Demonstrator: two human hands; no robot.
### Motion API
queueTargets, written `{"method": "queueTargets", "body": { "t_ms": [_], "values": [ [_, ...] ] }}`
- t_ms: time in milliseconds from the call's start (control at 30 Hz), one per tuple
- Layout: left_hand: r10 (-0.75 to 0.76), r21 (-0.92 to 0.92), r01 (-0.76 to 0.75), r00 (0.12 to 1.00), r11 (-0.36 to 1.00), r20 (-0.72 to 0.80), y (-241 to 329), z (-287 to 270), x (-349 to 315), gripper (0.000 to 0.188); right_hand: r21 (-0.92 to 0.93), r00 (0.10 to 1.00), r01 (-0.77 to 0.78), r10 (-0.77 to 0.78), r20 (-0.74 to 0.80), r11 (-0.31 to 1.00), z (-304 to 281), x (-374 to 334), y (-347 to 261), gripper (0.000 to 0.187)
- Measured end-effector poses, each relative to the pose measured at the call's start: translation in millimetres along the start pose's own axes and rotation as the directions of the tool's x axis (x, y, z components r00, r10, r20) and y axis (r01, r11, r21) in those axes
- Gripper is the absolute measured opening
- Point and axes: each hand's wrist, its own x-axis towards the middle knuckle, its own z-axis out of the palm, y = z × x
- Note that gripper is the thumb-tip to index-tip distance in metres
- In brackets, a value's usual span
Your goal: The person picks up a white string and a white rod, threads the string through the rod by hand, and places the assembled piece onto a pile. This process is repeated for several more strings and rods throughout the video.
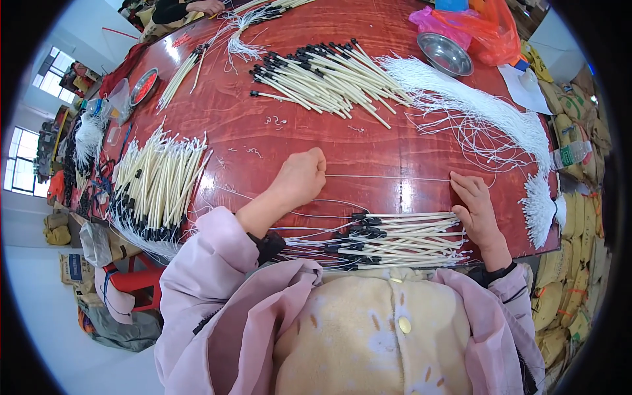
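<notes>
A thin white string (388, 176) runs taut and nearly level across the red table. My left hand (299, 176) is closed in a pinch on its left end. At the other end my right hand (471, 205) rests on the tabletop, fingers stretched and thumb apart. Its fingertips touch the string; whether they press it down I cannot make out. Just below, close to my body, lies a row of cream-coloured sticks (408, 234) with black end caps, white strings trailing left from the caps. My right thumb is beside the tips of these sticks.
A larger pile of capped sticks (329, 78) lies farther back, and a stacked bundle (158, 181) sits at the left. Loose white strings (461, 108) spread at the right. Metal bowls (445, 54), plastic bags (490, 29) and another person's hand (207, 6) are at the far side.
</notes>
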Motion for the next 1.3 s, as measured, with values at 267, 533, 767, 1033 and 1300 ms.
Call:
{"method": "queueTargets", "body": {
  "t_ms": [267,533,767,1033,1300],
  "values": [
    [0.007,0.329,0.003,1.000,0.944,-0.029,-12,-17,10,0.029,0.044,1.000,0.023,-0.024,0.012,0.999,2,3,-2,0.058],
    [0.514,0.676,-0.258,0.833,0.690,-0.206,-60,-58,90,0.016,0.079,0.999,0.050,-0.051,0.010,0.996,1,7,-3,0.059],
    [0.662,0.782,-0.420,0.750,0.460,0.013,-70,-65,113,0.015,0.128,1.000,0.022,-0.020,-0.017,0.992,3,6,-5,0.056],
    [0.760,0.653,-0.504,0.626,0.566,-0.175,-16,-70,56,0.014,0.124,0.999,0.047,-0.043,-0.028,0.991,4,7,-3,0.053],
    [0.272,0.098,-0.253,0.909,0.962,-0.317,-27,-41,-52,0.013,0.119,0.998,0.038,-0.032,-0.047,0.992,7,5,-1,0.054]
  ]
}}
